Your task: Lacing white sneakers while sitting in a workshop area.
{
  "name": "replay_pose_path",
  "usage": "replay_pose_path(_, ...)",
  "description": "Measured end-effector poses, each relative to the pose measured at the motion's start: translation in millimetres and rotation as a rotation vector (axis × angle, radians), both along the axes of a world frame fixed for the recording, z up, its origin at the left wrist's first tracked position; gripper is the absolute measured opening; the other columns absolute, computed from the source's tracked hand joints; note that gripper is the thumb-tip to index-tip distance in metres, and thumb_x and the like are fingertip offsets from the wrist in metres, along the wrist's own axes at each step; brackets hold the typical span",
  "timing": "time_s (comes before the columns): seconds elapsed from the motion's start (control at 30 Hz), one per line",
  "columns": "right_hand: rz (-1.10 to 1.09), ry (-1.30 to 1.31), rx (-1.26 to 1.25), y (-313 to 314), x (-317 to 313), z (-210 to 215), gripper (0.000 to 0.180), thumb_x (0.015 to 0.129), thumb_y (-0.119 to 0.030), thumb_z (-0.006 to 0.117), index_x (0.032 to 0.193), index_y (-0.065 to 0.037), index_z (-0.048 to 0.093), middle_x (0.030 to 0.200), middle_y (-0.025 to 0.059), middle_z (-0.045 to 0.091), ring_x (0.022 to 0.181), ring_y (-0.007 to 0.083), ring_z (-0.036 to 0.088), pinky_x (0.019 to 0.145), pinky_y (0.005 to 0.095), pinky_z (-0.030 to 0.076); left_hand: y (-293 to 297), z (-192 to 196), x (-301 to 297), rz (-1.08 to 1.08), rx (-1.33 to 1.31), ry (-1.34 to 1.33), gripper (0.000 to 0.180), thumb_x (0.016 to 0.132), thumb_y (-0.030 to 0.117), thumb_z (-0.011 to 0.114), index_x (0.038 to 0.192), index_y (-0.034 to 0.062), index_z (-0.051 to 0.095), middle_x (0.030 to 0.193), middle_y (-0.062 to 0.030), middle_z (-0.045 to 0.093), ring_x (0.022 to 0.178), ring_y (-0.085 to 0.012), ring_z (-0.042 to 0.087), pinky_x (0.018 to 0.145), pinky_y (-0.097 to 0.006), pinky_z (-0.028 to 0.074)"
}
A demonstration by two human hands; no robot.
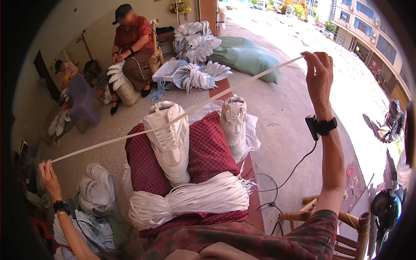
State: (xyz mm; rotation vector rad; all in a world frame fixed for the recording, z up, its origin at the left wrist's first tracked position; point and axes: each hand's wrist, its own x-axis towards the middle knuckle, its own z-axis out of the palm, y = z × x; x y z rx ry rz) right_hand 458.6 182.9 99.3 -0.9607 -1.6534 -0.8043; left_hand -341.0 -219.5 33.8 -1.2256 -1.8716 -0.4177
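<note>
A flat white shoelace [216, 98] is stretched taut and slanting between my hands. My left hand [50, 181] pinches one end low at the far left. Raised at the upper right, my right hand [319, 80] pinches the other end. The lace passes in front of a white high-top sneaker [173, 149], which has laces in its eyelets and lies on red-and-black checked cloth [210, 147] over my lap. Nearer me, a thick bundle of white shoelaces [203, 197], tied round its middle, rests across the cloth. Another white sneaker [234, 125] stands on the right.
Stacked white shoe parts [96, 190] are at my lower left. Ahead, a seated person [134, 39] handles similar parts beside a white tray [167, 70]. A green sack [245, 56] lies farther right. A bamboo chair [351, 229] is by my right elbow, near a dangling black cable [299, 167].
</note>
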Motion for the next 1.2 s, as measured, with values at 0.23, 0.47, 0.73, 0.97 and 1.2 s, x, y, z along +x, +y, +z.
replay_pose_path(0.23,0.850,0.560,-0.445,-64,-133,-62,0.007,0.092,-0.008,0.072,0.099,-0.006,0.072,0.090,-0.0007,0.069,0.080,0.0058,0.060,0.061,0.0224,0.043,58,-2,100,-0.221,0.406,-0.081,0.022,0.099,-0.001,0.056,0.116,0.0020,0.069,0.102,-0.0091,0.068,0.092,-0.0216,0.068,0.078,-0.031,0.054)
replay_pose_path(0.47,1.176,0.479,-0.962,-64,-214,-115,0.009,0.091,-0.010,0.073,0.091,-0.002,0.069,0.087,0.0013,0.070,0.077,0.0077,0.062,0.062,0.0245,0.047,202,-19,278,-0.847,0.335,-1.044,0.015,0.095,0.009,0.070,0.108,0.0007,0.073,0.086,-0.0024,0.072,0.078,-0.0085,0.067,0.075,-0.024,0.055)
replay_pose_path(0.73,1.039,0.181,-0.843,-66,-255,-105,0.006,0.084,-0.007,0.075,0.088,-0.007,0.070,0.080,0.0000,0.071,0.067,0.0071,0.060,0.057,0.0249,0.044,219,-57,320,-0.969,0.110,-1.384,0.013,0.094,0.009,0.071,0.103,0.0000,0.069,0.091,-0.0034,0.071,0.083,-0.0080,0.066,0.078,-0.024,0.055)
replay_pose_path(0.97,1.037,0.118,-0.849,-69,-257,-104,0.007,0.081,-0.002,0.073,0.085,-0.005,0.068,0.081,0.0009,0.071,0.072,0.0117,0.063,0.057,0.0268,0.046,221,-71,322,-1.013,0.213,-1.299,0.006,0.094,0.005,0.069,0.098,0.0003,0.065,0.085,0.0004,0.067,0.078,-0.0037,0.062,0.068,-0.020,0.051)
replay_pose_path(1.2,1.008,0.017,-0.640,-71,-265,-105,0.011,0.076,0.003,0.071,0.084,-0.005,0.068,0.077,0.0060,0.067,0.070,0.0177,0.064,0.057,0.0286,0.046,219,-76,322,-0.976,0.268,-1.270,0.008,0.092,0.005,0.071,0.094,0.0000,0.065,0.082,-0.0008,0.068,0.073,-0.0046,0.063,0.065,-0.021,0.052)
